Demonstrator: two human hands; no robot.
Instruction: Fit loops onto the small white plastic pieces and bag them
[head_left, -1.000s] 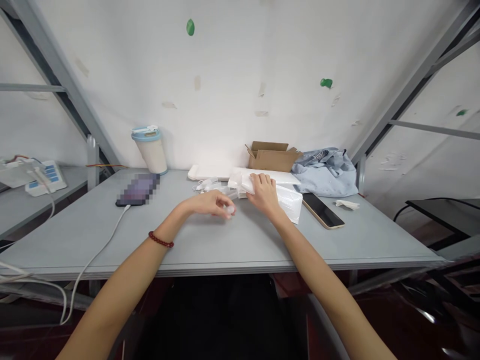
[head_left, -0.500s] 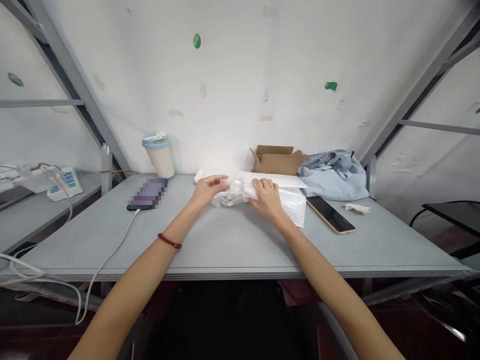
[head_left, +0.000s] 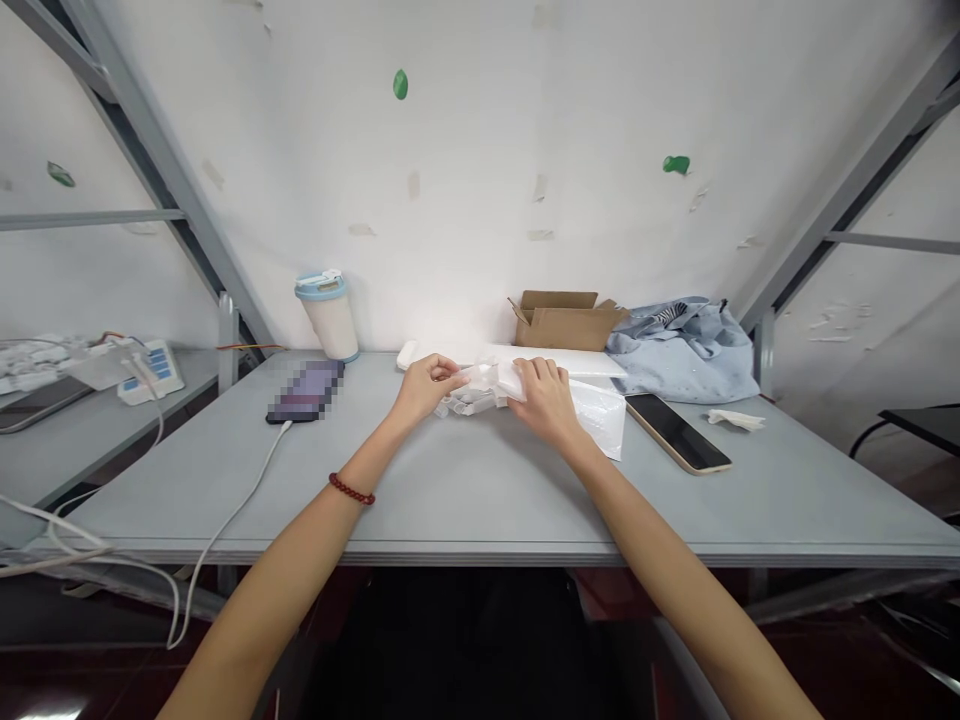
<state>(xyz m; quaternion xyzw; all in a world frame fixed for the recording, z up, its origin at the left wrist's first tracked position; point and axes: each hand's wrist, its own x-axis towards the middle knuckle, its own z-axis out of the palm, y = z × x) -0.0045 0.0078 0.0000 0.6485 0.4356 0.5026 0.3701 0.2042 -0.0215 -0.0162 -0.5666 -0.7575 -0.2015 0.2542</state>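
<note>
Between my two hands, just above the grey table (head_left: 480,490), is a white, partly see-through plastic wrapper (head_left: 487,376). My left hand (head_left: 429,388) pinches its left end between thumb and fingers. Around its right end my right hand (head_left: 545,398) is closed, fingers wrapped over the top. What the wrapper holds, if anything, I cannot make out. Several small clear plastic pieces (head_left: 469,403) lie just below it on the table. A shiny white plastic packet (head_left: 604,415) lies flat beside my right hand, partly covered by it.
Behind my hands stand an opened cardboard box (head_left: 574,328) and a cup with a blue lid (head_left: 330,318). Light blue cloth (head_left: 679,355) lies at the back right. A black phone (head_left: 679,432) and a crumpled tissue (head_left: 735,419) are on the right, a cabled phone (head_left: 306,392) on the left.
The view has shifted slightly, so everything sits a little further right. My left fingers have closed further onto the wrapper's left end. My right hand keeps its hold.
</note>
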